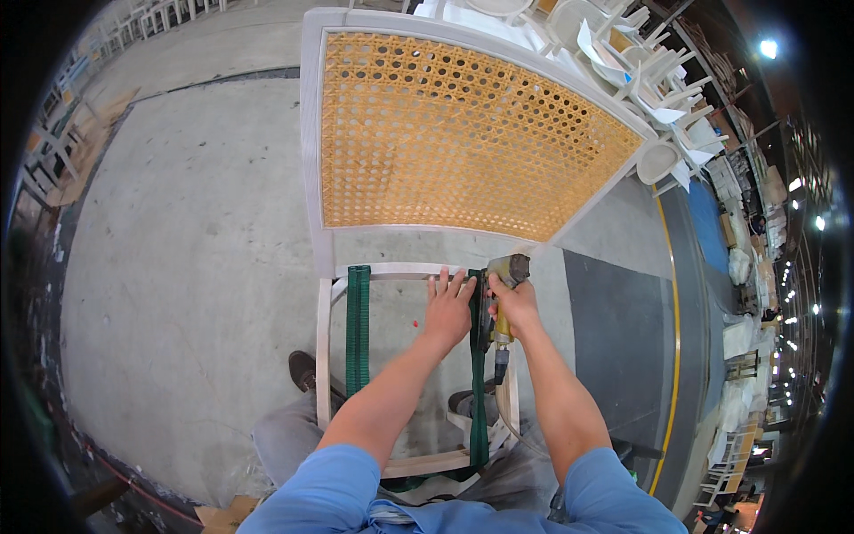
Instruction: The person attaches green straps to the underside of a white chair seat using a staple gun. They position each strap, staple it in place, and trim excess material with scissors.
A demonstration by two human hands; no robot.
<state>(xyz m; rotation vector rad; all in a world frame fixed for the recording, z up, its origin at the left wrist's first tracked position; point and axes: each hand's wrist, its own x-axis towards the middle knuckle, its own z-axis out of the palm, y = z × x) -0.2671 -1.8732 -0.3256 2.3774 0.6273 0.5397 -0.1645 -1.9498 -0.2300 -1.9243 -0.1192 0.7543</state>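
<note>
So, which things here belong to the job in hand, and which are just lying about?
In use:
pale wooden chair frame with tan woven cane back
two green webbing straps
yellow-and-grey air tool, gripped by the right hand

Apparently lying about:
heaped white chairs, upper right
brown cardboard, lower left

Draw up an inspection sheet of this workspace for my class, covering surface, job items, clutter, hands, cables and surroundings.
Surface: grey concrete floor, dark marks visible.
Job items: pale chair frame with cane backrest; left green strap and right green strap run across the seat opening; yellow-handled tool.
Clutter: small red bit on the floor; cardboard at lower left.
Hands: left hand spread beside the right strap; right hand grips the tool.
Cables: hose leads from the tool; its far end cannot be traced.
Surroundings: piled white chairs, upper right; yellow floor line, right.
</note>
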